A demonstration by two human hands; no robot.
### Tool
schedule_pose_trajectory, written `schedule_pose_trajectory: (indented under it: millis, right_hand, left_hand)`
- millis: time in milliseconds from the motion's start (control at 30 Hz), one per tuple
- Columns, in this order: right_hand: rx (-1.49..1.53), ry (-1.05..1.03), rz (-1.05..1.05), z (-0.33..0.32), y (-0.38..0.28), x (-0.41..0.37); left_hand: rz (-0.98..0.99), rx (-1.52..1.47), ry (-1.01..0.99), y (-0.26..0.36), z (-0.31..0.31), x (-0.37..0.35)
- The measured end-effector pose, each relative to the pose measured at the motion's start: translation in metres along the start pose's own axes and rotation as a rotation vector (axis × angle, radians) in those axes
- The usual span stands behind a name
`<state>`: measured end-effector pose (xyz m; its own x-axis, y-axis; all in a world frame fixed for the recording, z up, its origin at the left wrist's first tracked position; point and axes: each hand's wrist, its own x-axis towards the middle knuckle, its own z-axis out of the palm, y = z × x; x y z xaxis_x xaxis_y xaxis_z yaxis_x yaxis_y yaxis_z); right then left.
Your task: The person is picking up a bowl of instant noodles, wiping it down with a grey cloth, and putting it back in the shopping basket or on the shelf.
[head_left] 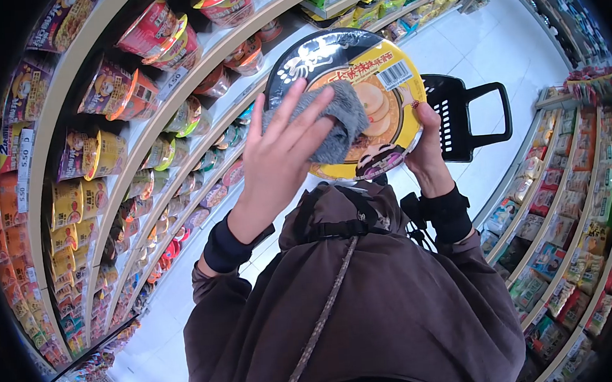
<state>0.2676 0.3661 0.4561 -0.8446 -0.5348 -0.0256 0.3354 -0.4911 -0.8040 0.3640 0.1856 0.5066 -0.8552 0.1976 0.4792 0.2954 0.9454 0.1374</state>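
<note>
Here we are in a shop aisle, and the big round bowl-shaped pack with a yellow-and-black printed lid (pixel 384 131) is up off the shelves, in front of the chest, its lid turned to face the wearer. That angle looks chosen to bring the whole printed face within reach and in view, the white barcode label (pixel 394 75) included.

On the right flank, the right hand (pixel 425 141) is clamped on the pack's edge, thumb over the rim; its other fingers are out of sight behind. That grip seems to steady the pack against pressure from the other side.

Over to the left hand (pixel 282 150): fingers spread, laid over a fluffy grey cloth (pixel 337 122) that lies against the lid. The spread probably keeps the soft, bunched fabric flat to the surface. Its thumb is hidden, so whether it pinches the cloth, I can't tell. The hands are apart, one each side of the pack.

Just beyond the pack, partly hidden by it, sits a black plastic basket with slotted sides (pixel 454 122), its looped handle (pixel 507 112) jutting out over the pale tiled floor (pixel 476 51).

Instant noodle tubs (pixel 100 154) line the left-hand shelves, labels out, presumably for easy reading, with a white price strip (pixel 25 166) along a shelf edge. Flat packets (pixel 561 231) fill the right-hand racks in rows.
</note>
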Motion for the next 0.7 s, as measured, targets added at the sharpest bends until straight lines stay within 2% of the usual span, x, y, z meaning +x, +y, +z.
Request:
schedule_pose_trajectory:
  millis: [267,467,533,600,667,700]
  right_hand:
    - [0.017,-0.062,0.081,-0.001,0.009,-0.001]
    - [-0.055,-0.047,0.105,-0.007,0.012,-0.008]
    - [-0.064,0.051,0.110,-0.009,0.012,-0.012]
    - [0.026,0.101,0.119,-0.007,0.005,-0.016]
    - [0.076,0.063,0.064,-0.012,0.005,-0.016]
    - [0.077,0.065,0.060,-0.014,0.004,-0.014]
  left_hand:
    - [-0.072,-0.032,0.203,-0.025,0.017,0.002]
    - [-0.172,-0.279,0.306,-0.045,0.025,0.001]
    - [-0.441,-0.456,0.295,-0.063,0.033,-0.009]
    - [-0.473,-0.555,0.295,-0.089,0.051,-0.019]
    - [-0.912,-1.098,0.232,-0.088,0.048,-0.018]
    - [-0.907,-1.099,0.230,-0.087,0.047,-0.018]
